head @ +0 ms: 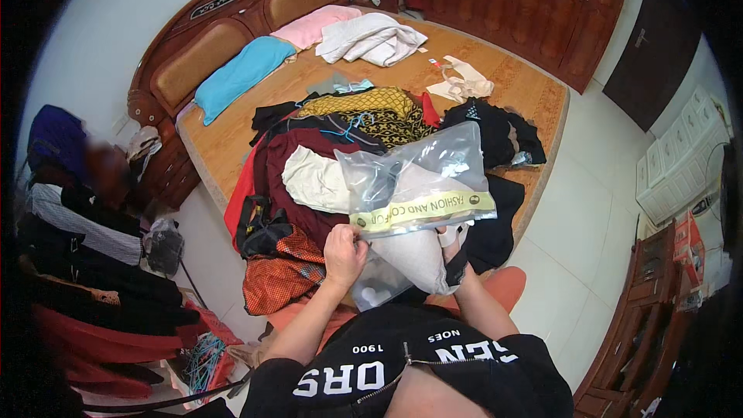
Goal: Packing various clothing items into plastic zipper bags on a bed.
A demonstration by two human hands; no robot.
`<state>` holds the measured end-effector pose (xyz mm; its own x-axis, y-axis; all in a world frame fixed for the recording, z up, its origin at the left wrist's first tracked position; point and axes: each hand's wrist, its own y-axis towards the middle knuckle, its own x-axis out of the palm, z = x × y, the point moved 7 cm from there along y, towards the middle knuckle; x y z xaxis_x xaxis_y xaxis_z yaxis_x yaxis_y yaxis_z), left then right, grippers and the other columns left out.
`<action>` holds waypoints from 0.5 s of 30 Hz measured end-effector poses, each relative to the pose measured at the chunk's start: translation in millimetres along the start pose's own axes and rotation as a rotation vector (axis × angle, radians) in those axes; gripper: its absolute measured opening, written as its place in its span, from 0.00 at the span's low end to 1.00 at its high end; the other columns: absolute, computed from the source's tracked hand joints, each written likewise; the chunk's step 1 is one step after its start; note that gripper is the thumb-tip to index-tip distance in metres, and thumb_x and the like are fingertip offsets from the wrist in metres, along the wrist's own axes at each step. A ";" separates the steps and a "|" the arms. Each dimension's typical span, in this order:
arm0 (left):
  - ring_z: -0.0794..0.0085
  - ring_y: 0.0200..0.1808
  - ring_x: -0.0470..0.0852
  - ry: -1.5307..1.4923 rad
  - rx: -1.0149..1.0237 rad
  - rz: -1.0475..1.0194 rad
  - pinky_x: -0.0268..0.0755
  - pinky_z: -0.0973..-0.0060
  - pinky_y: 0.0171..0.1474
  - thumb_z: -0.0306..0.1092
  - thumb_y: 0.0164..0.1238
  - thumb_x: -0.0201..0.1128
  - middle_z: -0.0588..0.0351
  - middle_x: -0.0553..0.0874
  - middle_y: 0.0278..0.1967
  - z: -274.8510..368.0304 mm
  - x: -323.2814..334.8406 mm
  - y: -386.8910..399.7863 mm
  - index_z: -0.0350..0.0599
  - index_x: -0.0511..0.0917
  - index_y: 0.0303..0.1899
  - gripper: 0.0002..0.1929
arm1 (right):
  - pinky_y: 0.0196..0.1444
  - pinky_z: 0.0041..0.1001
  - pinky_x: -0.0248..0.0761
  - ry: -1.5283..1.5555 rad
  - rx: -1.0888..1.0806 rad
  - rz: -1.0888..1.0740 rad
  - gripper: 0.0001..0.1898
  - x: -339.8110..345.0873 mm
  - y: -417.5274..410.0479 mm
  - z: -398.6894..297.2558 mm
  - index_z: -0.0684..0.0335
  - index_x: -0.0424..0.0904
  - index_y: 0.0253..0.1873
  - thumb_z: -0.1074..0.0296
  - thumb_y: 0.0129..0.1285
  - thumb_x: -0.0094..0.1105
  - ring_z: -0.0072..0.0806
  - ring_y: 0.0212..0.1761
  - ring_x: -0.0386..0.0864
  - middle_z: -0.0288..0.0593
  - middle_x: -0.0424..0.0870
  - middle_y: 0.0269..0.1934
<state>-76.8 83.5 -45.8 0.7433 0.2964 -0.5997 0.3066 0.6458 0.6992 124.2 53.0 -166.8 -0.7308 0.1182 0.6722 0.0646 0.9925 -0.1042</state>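
Observation:
A clear plastic garment bag with a yellow printed band lies across the clothes before me. My left hand pinches the bag's edge near its band. My right hand is partly hidden under the band, among a light grey garment with dark trim and a white strip; its fingers do not show fully. The grey garment is partly inside the bag and partly out of its mouth. A cream folded cloth lies left of the bag on a maroon garment. An orange checked garment lies beside my left forearm.
The bed carries a yellow patterned garment, black clothes, a beige bra-like garment, a grey blanket and blue and pink pillows. Hanging clothes stand left; white drawers and a wooden cabinet stand right.

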 end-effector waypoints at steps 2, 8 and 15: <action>0.54 0.31 0.76 0.015 -0.045 -0.061 0.69 0.60 0.34 0.20 0.43 0.60 0.47 0.74 0.29 -0.5 4.3 -11.5 0.39 0.70 0.34 0.12 | 0.43 0.26 0.74 0.040 0.011 0.019 0.19 -6.8 -6.8 1.5 0.60 0.73 0.54 0.53 0.67 0.49 0.29 0.40 0.79 0.39 0.80 0.42; 0.53 0.25 0.77 -0.165 0.000 -0.173 0.70 0.61 0.29 0.20 0.45 0.60 0.46 0.75 0.24 54.1 0.8 -28.6 0.38 0.70 0.33 0.11 | 0.43 0.26 0.74 0.162 0.042 0.094 0.19 -6.0 5.7 -9.3 0.59 0.72 0.54 0.52 0.68 0.48 0.29 0.40 0.79 0.38 0.79 0.41; 0.54 0.23 0.79 -0.322 -0.018 -0.271 0.72 0.63 0.27 0.20 0.46 0.61 0.46 0.77 0.23 81.9 8.0 -35.0 0.39 0.71 0.32 0.10 | 0.43 0.26 0.74 0.300 0.098 0.143 0.19 16.6 18.0 4.1 0.58 0.72 0.54 0.50 0.68 0.46 0.30 0.39 0.79 0.38 0.79 0.40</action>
<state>-32.9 5.7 -43.1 0.7855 -0.1191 -0.6073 0.5088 0.6829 0.5241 110.5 72.7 -160.6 -0.4856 0.2749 0.8298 0.0757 0.9589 -0.2733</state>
